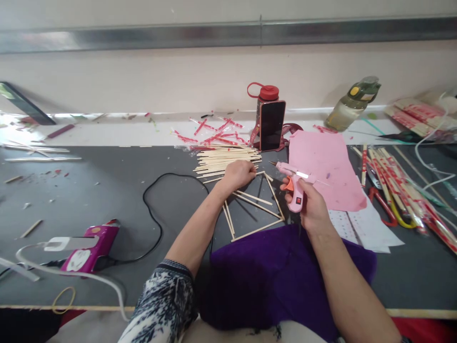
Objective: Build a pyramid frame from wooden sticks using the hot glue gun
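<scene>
My right hand (311, 202) is wrapped round a pink glue gun (297, 194), its nozzle pointing left toward a corner of a stick frame. The frame (257, 229) is made of thin pale sticks and lies partly on a purple cloth (264, 271). My left hand (240, 175) is closed over the frame's top edge, fingers pressed together near a stick; what they pinch is hidden. Behind that hand lies a pile of loose chopsticks (224, 159). A pink sheet (323, 166) lies right of the glue gun, over white printed papers (360, 231).
A phone (272, 126) leans on a red-capped bottle (268, 93). Farther right stand a tilted green bottle (352, 105), scissors (383, 207) and wrapped chopsticks (403, 183). Red wrappers (217, 133) litter the ledge. At left, a magenta power strip (93, 247) trails a black cable (159, 224).
</scene>
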Tool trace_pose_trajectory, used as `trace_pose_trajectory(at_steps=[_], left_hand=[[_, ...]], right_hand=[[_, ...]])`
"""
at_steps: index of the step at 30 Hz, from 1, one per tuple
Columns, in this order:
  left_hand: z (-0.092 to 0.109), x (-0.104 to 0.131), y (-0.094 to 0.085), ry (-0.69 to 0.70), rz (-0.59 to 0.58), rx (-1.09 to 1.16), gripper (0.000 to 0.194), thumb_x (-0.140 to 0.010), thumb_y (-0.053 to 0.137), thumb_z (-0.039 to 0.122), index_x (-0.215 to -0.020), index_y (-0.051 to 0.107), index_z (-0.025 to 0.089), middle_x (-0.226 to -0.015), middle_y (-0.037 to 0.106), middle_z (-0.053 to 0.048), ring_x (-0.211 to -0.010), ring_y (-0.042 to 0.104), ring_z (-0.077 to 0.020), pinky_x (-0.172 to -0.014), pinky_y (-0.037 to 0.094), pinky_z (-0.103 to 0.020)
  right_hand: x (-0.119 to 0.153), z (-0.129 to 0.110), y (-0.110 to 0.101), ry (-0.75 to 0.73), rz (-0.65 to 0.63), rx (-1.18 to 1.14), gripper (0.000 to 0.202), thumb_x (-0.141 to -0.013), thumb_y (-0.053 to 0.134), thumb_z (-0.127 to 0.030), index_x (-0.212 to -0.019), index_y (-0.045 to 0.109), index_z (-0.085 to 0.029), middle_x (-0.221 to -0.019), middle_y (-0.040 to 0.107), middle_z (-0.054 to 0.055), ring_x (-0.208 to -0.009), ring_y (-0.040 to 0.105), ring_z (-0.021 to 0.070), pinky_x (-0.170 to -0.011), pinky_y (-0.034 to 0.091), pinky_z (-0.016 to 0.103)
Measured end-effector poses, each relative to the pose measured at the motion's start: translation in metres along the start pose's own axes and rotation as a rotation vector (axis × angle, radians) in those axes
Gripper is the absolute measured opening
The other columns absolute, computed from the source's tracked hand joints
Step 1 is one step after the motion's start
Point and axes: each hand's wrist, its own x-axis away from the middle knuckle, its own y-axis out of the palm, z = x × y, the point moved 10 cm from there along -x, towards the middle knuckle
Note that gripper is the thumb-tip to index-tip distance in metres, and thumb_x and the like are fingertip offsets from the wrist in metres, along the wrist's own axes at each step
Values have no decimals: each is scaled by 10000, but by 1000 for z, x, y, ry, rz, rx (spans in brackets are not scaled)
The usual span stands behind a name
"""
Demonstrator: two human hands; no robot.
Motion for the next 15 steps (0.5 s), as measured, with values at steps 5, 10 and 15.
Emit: trace_pose_trajectory(at_steps=[5, 10, 15], left_hand=[[6, 1, 1, 32, 16, -47, 192, -790, 531, 268, -850, 704, 209, -915, 716, -45, -844, 635, -201, -665, 413, -262], [6, 2, 0, 15, 33, -36, 210, -798, 510, 253, -858, 705, 200, -929, 714, -64, -862, 641, -226, -694, 432, -285], [1, 1, 0, 1, 3, 14, 216, -805, 515, 269, -862, 713, 205, -907, 719, -57, -864, 639, -213, -708, 437, -271]], right_hand=[[4, -3, 10, 23, -87, -41, 357, -787, 595, -453, -911, 676, -128, -750, 663, 58, -478, 515, 86, -394, 373, 195], [5, -4, 14, 13, -136, -83, 489, -787, 563, -590, -932, 676, -137, -771, 668, 61, -482, 516, 90, -406, 380, 205], [1, 2, -3, 7, -7, 64, 345, -725, 684, -431, -878, 694, -121, -720, 676, 46, -453, 510, 70, -377, 346, 173]])
